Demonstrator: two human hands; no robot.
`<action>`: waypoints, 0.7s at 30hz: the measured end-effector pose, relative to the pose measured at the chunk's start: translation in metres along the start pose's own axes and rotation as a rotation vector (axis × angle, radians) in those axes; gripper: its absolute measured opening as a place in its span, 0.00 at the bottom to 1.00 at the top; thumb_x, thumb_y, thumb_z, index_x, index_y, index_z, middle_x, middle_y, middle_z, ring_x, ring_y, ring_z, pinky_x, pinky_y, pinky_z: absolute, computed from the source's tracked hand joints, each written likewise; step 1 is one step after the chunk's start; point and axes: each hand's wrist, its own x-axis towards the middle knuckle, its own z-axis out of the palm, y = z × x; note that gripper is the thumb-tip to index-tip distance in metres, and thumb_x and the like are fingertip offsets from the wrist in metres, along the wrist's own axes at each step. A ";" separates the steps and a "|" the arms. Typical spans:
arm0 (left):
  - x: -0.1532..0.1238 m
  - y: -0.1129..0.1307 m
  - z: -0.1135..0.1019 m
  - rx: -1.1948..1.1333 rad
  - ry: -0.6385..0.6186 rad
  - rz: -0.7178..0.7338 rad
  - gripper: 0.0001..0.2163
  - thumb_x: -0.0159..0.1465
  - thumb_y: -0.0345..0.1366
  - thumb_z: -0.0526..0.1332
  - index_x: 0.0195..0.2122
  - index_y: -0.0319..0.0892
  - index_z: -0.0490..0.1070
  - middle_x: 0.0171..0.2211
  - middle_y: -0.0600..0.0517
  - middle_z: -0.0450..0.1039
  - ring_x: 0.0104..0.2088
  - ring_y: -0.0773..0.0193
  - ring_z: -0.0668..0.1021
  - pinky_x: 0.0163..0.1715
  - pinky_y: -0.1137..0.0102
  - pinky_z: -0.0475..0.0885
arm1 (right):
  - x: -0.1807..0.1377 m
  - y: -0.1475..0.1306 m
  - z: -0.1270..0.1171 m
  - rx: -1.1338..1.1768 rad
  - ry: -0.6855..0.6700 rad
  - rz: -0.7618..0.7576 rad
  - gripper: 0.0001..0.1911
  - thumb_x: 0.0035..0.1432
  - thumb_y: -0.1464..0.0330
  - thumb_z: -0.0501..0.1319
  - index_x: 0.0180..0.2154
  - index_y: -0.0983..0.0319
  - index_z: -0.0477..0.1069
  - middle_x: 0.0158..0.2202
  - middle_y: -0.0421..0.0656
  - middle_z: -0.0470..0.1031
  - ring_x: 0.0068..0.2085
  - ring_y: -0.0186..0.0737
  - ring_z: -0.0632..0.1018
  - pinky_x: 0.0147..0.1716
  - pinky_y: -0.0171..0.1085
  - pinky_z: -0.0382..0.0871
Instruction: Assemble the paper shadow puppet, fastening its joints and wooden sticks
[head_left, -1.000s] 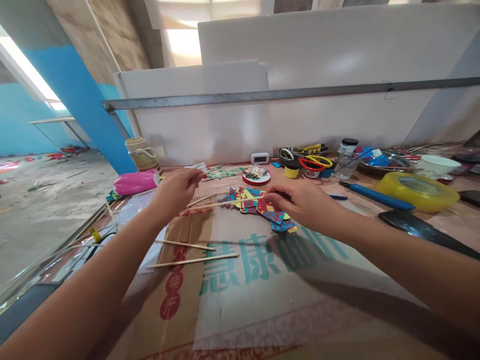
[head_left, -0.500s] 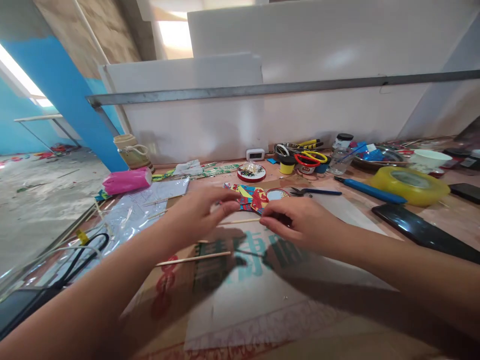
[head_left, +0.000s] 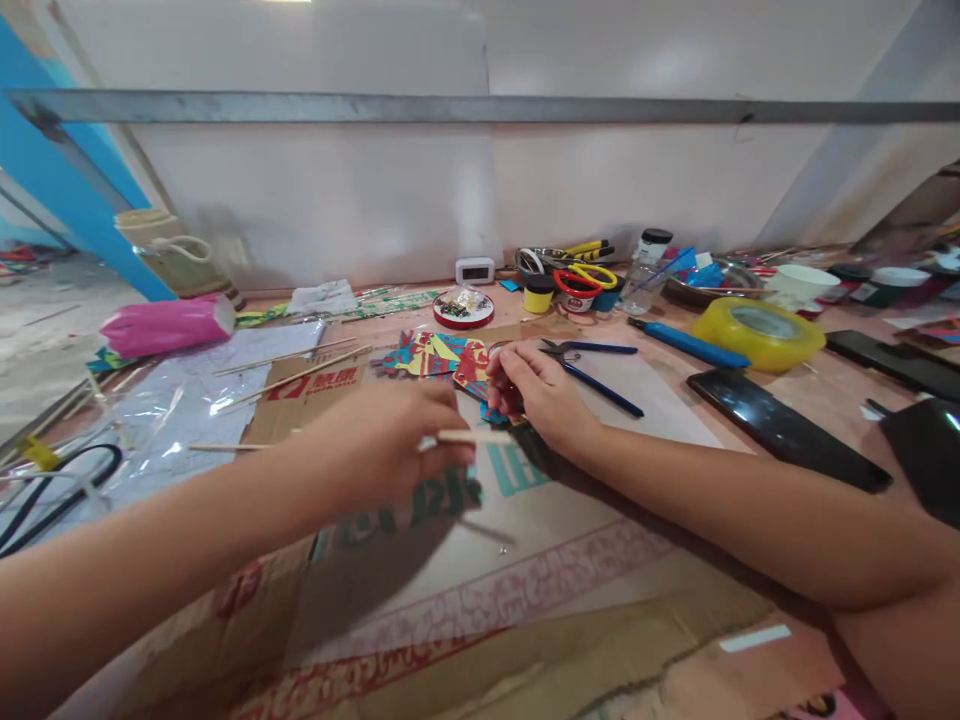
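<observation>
The left hand (head_left: pixel 382 440) and its forearm, coming in from eight o'clock, are bare to the frame edge. The right hand (head_left: pixel 536 395) and forearm, from four o'clock, are equally bare.

left hand (head_left: pixel 382 440) pinches stick (head_left: pixel 469 437) | right hand (head_left: pixel 536 395) on cutouts (head_left: pixel 431 357)
</observation>
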 end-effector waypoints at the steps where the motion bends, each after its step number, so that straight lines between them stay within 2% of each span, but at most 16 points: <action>1: -0.001 0.008 0.003 -0.060 -0.074 0.054 0.08 0.66 0.31 0.60 0.39 0.51 0.78 0.36 0.55 0.74 0.32 0.68 0.76 0.31 0.73 0.65 | 0.001 0.003 -0.001 0.015 0.006 0.031 0.14 0.67 0.58 0.52 0.33 0.60 0.64 0.21 0.35 0.70 0.20 0.29 0.67 0.19 0.29 0.59; 3: -0.005 0.023 0.011 -0.094 -0.209 0.102 0.10 0.64 0.28 0.61 0.39 0.53 0.77 0.37 0.56 0.73 0.30 0.70 0.76 0.29 0.74 0.65 | 0.002 0.006 -0.001 0.026 -0.021 0.053 0.14 0.67 0.58 0.52 0.34 0.60 0.65 0.21 0.35 0.70 0.20 0.29 0.66 0.19 0.29 0.58; 5: -0.009 0.034 0.019 -0.069 -0.259 0.132 0.10 0.63 0.27 0.62 0.39 0.52 0.76 0.37 0.57 0.72 0.28 0.71 0.75 0.26 0.74 0.64 | 0.000 0.006 0.001 0.013 -0.064 0.024 0.14 0.68 0.59 0.51 0.34 0.60 0.65 0.22 0.35 0.69 0.21 0.29 0.66 0.19 0.29 0.59; 9: -0.012 0.039 0.028 0.005 -0.236 0.148 0.09 0.63 0.27 0.64 0.39 0.50 0.74 0.38 0.56 0.72 0.28 0.70 0.75 0.26 0.73 0.65 | -0.005 0.005 0.003 -0.041 -0.135 -0.029 0.14 0.69 0.59 0.50 0.36 0.60 0.65 0.25 0.36 0.68 0.24 0.30 0.69 0.22 0.29 0.62; 15: -0.012 0.043 0.030 0.117 -0.296 0.211 0.05 0.64 0.30 0.63 0.40 0.45 0.71 0.36 0.54 0.71 0.30 0.65 0.75 0.27 0.70 0.67 | -0.006 0.006 0.003 -0.088 -0.170 -0.044 0.13 0.70 0.60 0.49 0.36 0.61 0.65 0.23 0.35 0.67 0.24 0.30 0.68 0.22 0.29 0.61; 21: -0.014 0.046 0.031 0.173 -0.256 0.272 0.03 0.66 0.29 0.60 0.40 0.42 0.70 0.36 0.53 0.70 0.28 0.65 0.73 0.25 0.67 0.66 | -0.009 0.007 0.003 -0.133 -0.221 -0.073 0.13 0.70 0.60 0.49 0.37 0.60 0.66 0.25 0.36 0.67 0.26 0.32 0.71 0.27 0.32 0.66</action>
